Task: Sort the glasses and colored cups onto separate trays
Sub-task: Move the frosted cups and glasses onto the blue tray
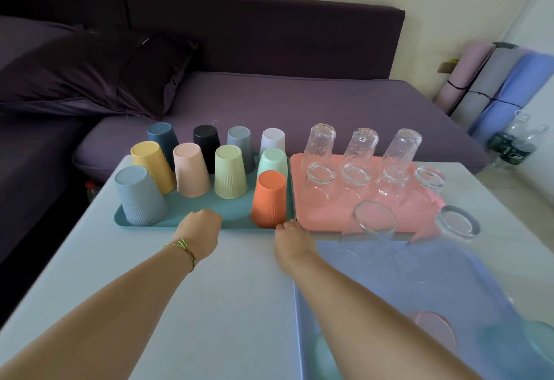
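While most coloured cups sit on the teal tray and most glasses on the pink tray, two stray glasses and some leftover cups remain on the blue tray. The left hand and right hand meet the teal tray's near rim with fingers hidden, so their grip cannot be told.

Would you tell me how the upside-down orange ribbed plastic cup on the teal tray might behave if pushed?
The orange ribbed plastic cup looks light, so it would probably slide on the smooth teal tray. Resting on its wide rim, narrow base up, it seems unlikely to tip. Its ribs should aid grip.
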